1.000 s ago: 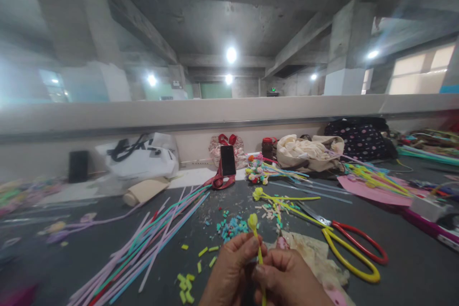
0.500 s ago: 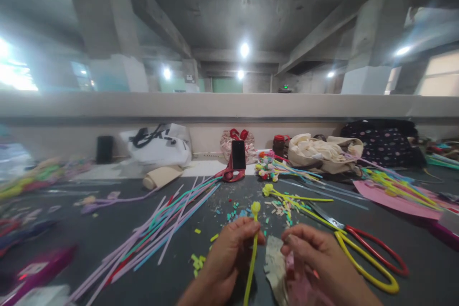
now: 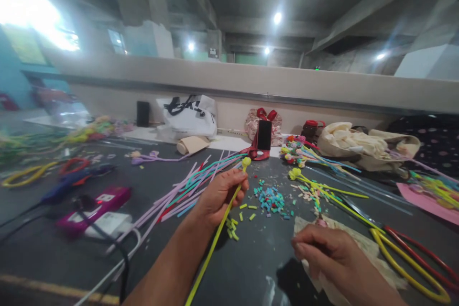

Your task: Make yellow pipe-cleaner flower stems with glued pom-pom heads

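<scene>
My left hand (image 3: 224, 193) is closed around a thin yellow flower stem (image 3: 215, 244), just below its small rounded yellow head (image 3: 246, 161). The stem slants down toward me, clear of the other stems. My right hand (image 3: 330, 253) hovers low over a crumpled beige cloth-like piece (image 3: 358, 234), thumb and fingers pinched together. Whether something small sits in that pinch is hidden. Short yellow cut bits (image 3: 233, 229) and a heap of blue-green bits (image 3: 271, 199) lie between the hands. Other yellow stems (image 3: 335, 191) with a similar head rest beyond my right hand.
Scissors with red and yellow handles (image 3: 409, 267) lie at right. Lilac and teal stems (image 3: 190, 186) spread left of centre. A purple power strip (image 3: 107, 201) with cables and a blue tool (image 3: 77, 184) occupy the left. A phone (image 3: 264, 135) stands against a patterned pouch (image 3: 276, 126).
The view has turned left and down. My left hand has carried the yellow stem forward, away from my right hand. My right hand is now farther from the stem, still pinched.
</scene>
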{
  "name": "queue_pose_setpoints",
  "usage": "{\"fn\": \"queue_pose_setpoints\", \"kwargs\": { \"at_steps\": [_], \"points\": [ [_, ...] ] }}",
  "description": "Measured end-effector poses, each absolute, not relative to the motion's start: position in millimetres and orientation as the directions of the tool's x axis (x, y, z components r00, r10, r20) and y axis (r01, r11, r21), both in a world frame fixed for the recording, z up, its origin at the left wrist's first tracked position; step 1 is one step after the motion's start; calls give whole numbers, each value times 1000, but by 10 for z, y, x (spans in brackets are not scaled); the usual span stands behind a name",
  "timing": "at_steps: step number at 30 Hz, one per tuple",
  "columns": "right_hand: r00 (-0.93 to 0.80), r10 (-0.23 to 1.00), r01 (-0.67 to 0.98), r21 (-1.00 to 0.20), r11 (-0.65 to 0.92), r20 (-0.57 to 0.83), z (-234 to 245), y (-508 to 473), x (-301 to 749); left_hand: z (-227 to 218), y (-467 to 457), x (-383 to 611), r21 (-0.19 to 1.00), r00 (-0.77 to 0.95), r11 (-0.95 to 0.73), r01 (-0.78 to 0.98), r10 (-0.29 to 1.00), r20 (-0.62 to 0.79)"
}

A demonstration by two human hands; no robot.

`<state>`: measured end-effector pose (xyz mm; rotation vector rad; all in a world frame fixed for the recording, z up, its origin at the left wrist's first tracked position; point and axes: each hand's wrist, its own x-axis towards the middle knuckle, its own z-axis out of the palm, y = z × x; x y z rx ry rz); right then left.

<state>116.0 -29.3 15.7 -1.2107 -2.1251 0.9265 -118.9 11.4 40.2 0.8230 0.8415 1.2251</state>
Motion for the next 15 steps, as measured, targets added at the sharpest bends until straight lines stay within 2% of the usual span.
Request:
{"fn": "queue_pose_setpoints", "kwargs": {
  "at_steps": [4,7,12,15],
  "points": [
    [-594,786,654,-467,595,172,288,-155,863,344,145,-1156,886,121,128,-446,989,-82],
    [-653,744,701,-258,665,145,282,30,657,316,161,-1137,890,103,104,-444,993,-64],
    [-642,755,752,-80,654,131,188,314,437,295,173,-1123,883,93,68,-464,995,-27],
    [-649,752,755,-18,655,112,194,362,393,304,178,-1140,876,67,41,-481,998,-9]
  ]
}}
